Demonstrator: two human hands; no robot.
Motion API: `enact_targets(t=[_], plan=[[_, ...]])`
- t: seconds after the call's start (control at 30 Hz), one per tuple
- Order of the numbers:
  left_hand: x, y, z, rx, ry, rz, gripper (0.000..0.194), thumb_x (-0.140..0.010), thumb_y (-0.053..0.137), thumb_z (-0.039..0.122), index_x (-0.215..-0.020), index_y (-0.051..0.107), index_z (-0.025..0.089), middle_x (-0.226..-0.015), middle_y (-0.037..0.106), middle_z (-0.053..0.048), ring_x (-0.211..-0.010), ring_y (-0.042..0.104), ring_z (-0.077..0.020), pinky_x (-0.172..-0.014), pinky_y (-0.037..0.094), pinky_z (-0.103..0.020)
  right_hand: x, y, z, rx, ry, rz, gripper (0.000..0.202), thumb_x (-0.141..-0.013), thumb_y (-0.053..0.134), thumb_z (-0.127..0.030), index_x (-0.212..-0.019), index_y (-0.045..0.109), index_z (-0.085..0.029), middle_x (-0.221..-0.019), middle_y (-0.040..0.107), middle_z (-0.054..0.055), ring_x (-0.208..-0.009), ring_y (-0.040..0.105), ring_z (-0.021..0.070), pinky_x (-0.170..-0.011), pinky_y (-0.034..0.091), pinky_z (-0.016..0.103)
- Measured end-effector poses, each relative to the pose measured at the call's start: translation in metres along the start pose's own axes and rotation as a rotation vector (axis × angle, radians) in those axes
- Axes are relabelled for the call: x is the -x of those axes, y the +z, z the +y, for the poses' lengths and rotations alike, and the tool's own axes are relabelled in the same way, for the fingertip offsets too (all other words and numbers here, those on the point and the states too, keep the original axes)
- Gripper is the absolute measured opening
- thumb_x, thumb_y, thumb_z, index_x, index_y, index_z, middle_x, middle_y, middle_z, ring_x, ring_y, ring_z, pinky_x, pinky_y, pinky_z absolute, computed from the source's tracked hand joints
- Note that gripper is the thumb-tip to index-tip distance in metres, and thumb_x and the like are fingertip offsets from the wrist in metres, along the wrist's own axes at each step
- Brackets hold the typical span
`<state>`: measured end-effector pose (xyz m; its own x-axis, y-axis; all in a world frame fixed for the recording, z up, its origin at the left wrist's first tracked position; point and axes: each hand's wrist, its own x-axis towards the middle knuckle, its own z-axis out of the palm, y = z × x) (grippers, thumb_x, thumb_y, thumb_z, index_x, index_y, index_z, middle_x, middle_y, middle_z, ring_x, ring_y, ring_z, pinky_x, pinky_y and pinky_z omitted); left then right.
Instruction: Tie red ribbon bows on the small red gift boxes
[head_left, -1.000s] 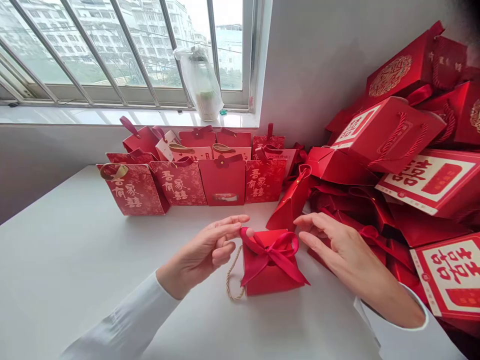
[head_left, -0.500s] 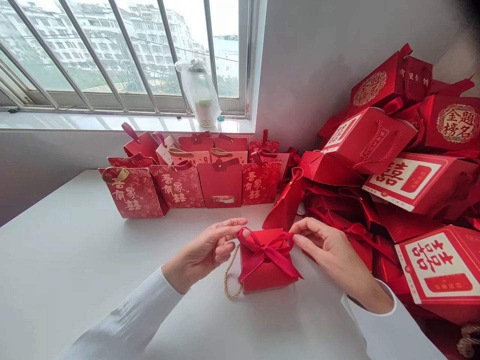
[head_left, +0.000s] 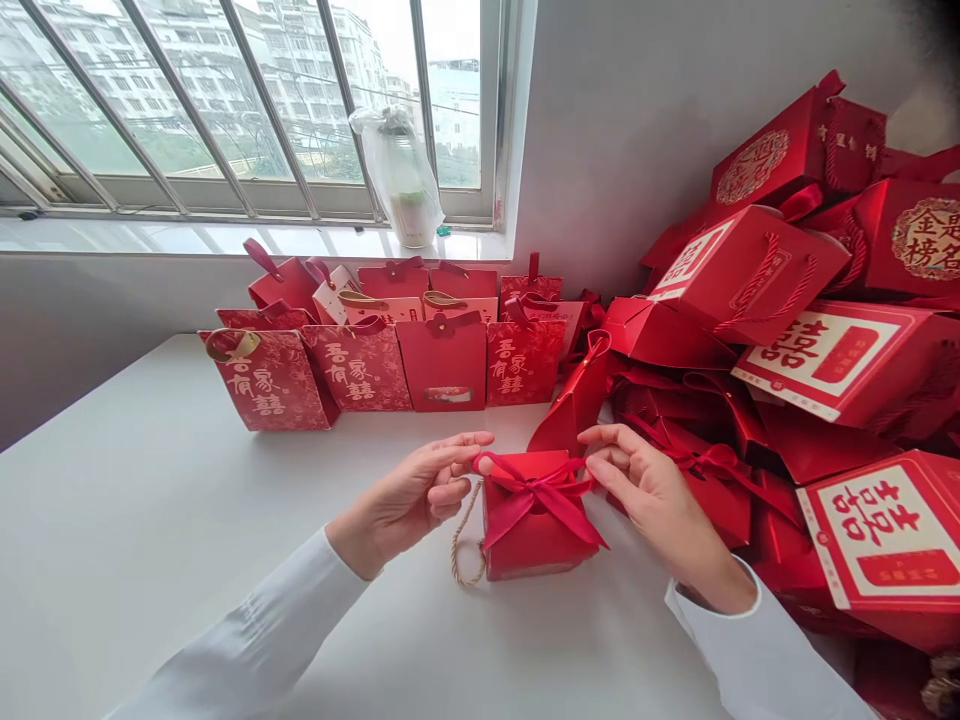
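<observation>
A small red gift box point(head_left: 525, 555) rests on the white table in front of me. Across its top a crimson ribbon point(head_left: 551, 490) is tied in a bow, with two tails hanging over the near face. My left hand point(head_left: 420, 490) pinches the bow's left loop between thumb and fingers. On the other side my right hand point(head_left: 649, 485) pinches the right loop. Both loops are drawn out sideways. A twisted beige cord handle point(head_left: 459, 550) hangs from the box's left side onto the table.
Several red gift boxes point(head_left: 450, 370) stand in rows by the wall. A tall pile of red boxes point(head_left: 817, 360) fills the right side, and one pointed red box point(head_left: 574, 400) stands just behind the bow. A plastic-wrapped cup point(head_left: 409, 200) sits on the windowsill.
The bow's loops are pulled a little flatter and tighter. My right hand has turned slightly, its forearm shifting left. The view has shifted a little.
</observation>
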<state>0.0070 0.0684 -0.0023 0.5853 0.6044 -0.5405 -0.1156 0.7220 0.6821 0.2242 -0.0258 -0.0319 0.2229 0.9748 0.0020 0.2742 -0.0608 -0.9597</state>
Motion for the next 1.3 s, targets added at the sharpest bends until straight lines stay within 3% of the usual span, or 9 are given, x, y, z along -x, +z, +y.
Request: enact_targets(t=[0.1,0.2,0.27,0.37,0.57,0.67,0.8,0.97,1.3], plan=[[0.001,0.001,0.001,-0.008,-0.006,0.004,0.02,-0.086,0.053,0.008,-0.105,0.058,0.013,-0.058,0.052,0.005,-0.034,0.024,0.0008,-0.033,0.02,-0.014,0.003,0.002,-0.004,0.211,-0.103,0.097,0.018,-0.09,0.05,-0.029,-0.106,0.055,-0.024,-0.09,0.062,0.001,-0.08,0.059,0.0153,-0.072,0.047,0.027],[0.002,0.002,0.002,-0.047,-0.015,0.003,0.023,-0.086,0.056,0.011,-0.109,0.059,0.014,-0.057,0.051,0.006,-0.034,0.025,0.0008,-0.033,0.02,-0.013,0.012,0.008,-0.015,0.384,-0.34,0.187,0.015,-0.091,0.048,-0.023,-0.102,0.059,-0.024,-0.101,0.058,0.002,-0.091,0.056,0.0166,-0.077,0.046,0.028],[0.001,0.003,0.004,-0.069,-0.018,0.016,0.026,-0.086,0.057,0.012,-0.111,0.059,0.015,-0.062,0.054,0.004,-0.034,0.025,0.0013,-0.033,0.021,-0.013,0.019,0.013,-0.02,0.494,-0.496,0.169,0.017,-0.092,0.048,-0.02,-0.101,0.061,-0.024,-0.099,0.056,0.003,-0.093,0.053,0.018,-0.08,0.045,0.03],[-0.003,0.004,0.006,-0.065,-0.009,0.027,0.026,-0.087,0.054,0.011,-0.113,0.058,0.015,-0.076,0.06,0.001,-0.035,0.024,0.0018,-0.032,0.021,-0.013,0.031,0.022,-0.021,0.604,-0.612,0.088,0.017,-0.091,0.05,-0.016,-0.098,0.064,-0.023,-0.096,0.055,0.005,-0.093,0.049,0.0204,-0.079,0.045,0.032],[-0.014,0.007,0.017,-0.15,-0.026,-0.022,0.019,-0.086,0.055,0.013,-0.103,0.061,0.013,-0.083,0.064,-0.004,-0.036,0.024,0.0017,-0.032,0.022,-0.012,0.052,0.019,-0.019,0.579,-0.651,0.02,0.018,-0.092,0.049,-0.018,-0.077,0.058,-0.02,-0.08,0.057,0.004,-0.079,0.05,0.0195,-0.066,0.044,0.031],[-0.01,0.012,0.024,-0.258,-0.008,0.015,0.017,-0.083,0.058,0.017,-0.099,0.062,0.012,-0.084,0.065,-0.006,-0.037,0.03,0.0019,-0.034,0.024,-0.012,0.056,0.015,-0.02,0.598,-0.627,0.034,0.009,-0.093,0.049,-0.023,-0.092,0.058,-0.021,-0.086,0.058,0.005,-0.082,0.051,0.0213,-0.07,0.046,0.034],[0.007,0.016,0.029,-0.34,0.036,0.136,0.026,-0.075,0.066,0.015,-0.1,0.059,0.013,-0.076,0.065,-0.003,-0.039,0.042,-0.0002,-0.036,0.024,-0.013,0.058,0.016,-0.013,0.697,-0.626,0.022,0.02,-0.09,0.053,-0.025,-0.11,0.056,-0.021,-0.099,0.056,0.008,-0.09,0.051,0.0256,-0.073,0.047,0.038],[0.019,0.021,0.027,-0.413,0.042,0.16,0.038,-0.064,0.076,0.016,-0.098,0.06,0.012,-0.078,0.067,-0.004,-0.043,0.049,-0.0034,-0.037,0.025,-0.015,0.063,0.021,-0.004,0.706,-0.702,0.099,0.023,-0.089,0.042,-0.01,-0.102,0.058,-0.02,-0.092,0.056,0.008,-0.084,0.053,0.0233,-0.07,0.047,0.036],[0.015,0.021,0.02,-0.518,0.174,0.195,0.049,-0.062,0.077,0.019,-0.107,0.057,0.017,-0.078,0.063,0.0,-0.045,0.05,-0.0027,-0.039,0.021,-0.015,0.077,0.017,-0.002,0.557,-0.777,0.078,0.022,-0.088,0.044,-0.004,-0.09,0.059,-0.021,-0.082,0.057,0.004,-0.079,0.052,0.0196,-0.071,0.045,0.033]])
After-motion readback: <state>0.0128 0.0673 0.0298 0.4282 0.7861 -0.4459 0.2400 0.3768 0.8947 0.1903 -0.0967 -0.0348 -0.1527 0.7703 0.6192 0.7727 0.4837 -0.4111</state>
